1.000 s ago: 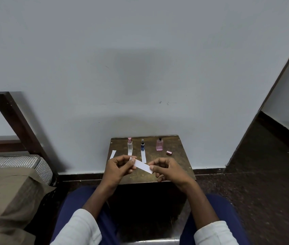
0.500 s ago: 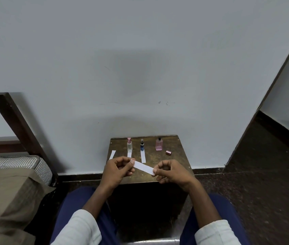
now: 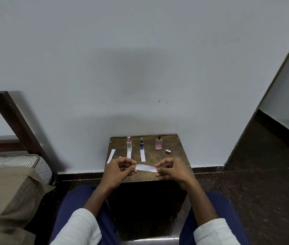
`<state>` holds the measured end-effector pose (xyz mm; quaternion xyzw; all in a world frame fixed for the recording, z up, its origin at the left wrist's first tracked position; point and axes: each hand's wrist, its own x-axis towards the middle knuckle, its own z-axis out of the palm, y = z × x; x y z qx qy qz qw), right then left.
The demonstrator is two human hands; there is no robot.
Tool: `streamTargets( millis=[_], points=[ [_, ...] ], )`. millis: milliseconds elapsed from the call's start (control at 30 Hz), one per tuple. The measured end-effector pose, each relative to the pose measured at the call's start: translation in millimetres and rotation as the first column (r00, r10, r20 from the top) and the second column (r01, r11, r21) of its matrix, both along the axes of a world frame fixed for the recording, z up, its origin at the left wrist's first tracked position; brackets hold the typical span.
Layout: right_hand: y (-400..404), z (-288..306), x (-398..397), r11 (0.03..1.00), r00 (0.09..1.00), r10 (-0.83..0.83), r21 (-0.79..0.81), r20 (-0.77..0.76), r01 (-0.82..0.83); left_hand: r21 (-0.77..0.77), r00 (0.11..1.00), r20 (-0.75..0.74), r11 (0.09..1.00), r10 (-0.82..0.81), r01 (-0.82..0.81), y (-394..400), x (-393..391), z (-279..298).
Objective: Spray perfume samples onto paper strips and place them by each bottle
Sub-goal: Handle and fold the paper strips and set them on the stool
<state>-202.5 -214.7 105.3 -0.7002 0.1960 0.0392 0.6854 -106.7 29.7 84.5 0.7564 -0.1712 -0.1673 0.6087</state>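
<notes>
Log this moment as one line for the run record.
hands: left hand and right hand pinch paper strip ends | pink bottle: uncapped, no strip | cap: on table

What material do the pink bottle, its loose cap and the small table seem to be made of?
Pink bottle: probably clear tinted glass, since light passes through it, though plastic is possible.
Loose cap: seems metal or metallised plastic, from its pink sheen.
Small table: apparently dark wood, with a worn, blotchy top.

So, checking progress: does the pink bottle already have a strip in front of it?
No, the table in front of the pink bottle is bare.
</notes>
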Motion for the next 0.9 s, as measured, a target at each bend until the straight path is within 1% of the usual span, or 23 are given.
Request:
streamTargets(
  millis=[233, 333, 467, 567, 667, 767, 900],
  points=[
    [1.6, 0.2, 1.9, 0.999, 0.998, -0.051, 0.003, -0.031, 0.051, -0.058, 0.995, -0.098, 0.998, 0.024, -0.029, -1.9, -0.4, -0.4],
    [0.8, 1.6, 1.8, 0.997, 0.998, -0.051, 0.057, -0.043, 0.054, -0.072, 0.987, -0.156, 0.996, 0.035, -0.047, -2.4, 2.1, -0.7],
    [0.6, 2.4, 0.6, 0.987, 0.998, -0.059, 0.147, -0.020, 0.062, -0.133, 0.974, -0.222, 0.988, 0.049, -0.080, -1.7, 3.8, -1.8],
    [0.7, 2.5, 0.6, 0.981, 0.998, -0.067, 0.179, -0.013, 0.068, -0.145, 0.970, -0.239, 0.986, 0.043, -0.080, -1.6, 5.1, -1.4],
    [1.6, 1.0, 1.7, 0.984, 0.996, -0.085, 0.156, -0.038, 0.089, -0.162, 0.966, -0.257, 0.985, 0.021, -0.064, -1.9, 5.4, -1.0],
    [3.1, 0.9, 1.4, 0.982, 0.994, -0.102, 0.154, -0.047, 0.108, -0.132, 0.973, -0.229, 0.990, 0.024, -0.056, -2.7, 3.6, -1.2],
    [4.2, 0.0, 1.1, 0.968, 0.990, -0.125, 0.211, -0.071, 0.138, -0.123, 0.977, -0.209, 0.990, 0.043, -0.069, -3.9, 2.2, -1.7]
  ],
)
